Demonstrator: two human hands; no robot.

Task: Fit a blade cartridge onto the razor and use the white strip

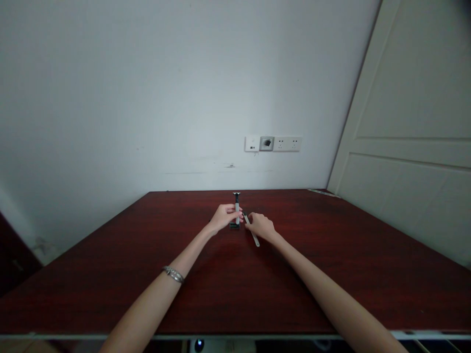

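Note:
My left hand [222, 217] pinches a razor [237, 214] by its pale handle. The razor stands upright with its T-shaped head at the top. Just below the handle is a small dark, glossy block [234, 226]; whether the razor touches it I cannot tell. To the right, my right hand [262, 226] is closed on a slim pale handle [255, 239] with a dark upper end. That handle slants down to the right close to the tabletop, and its upper end is partly hidden by the fingers, so its kind is unclear.
Both forearms reach across a dark red wooden table [147, 294]. Behind it rises a pale wall with a row of sockets [287, 143]. A white panelled door [412, 147] stands along the right side. A thin pale strip [324, 193] lies at the far right corner.

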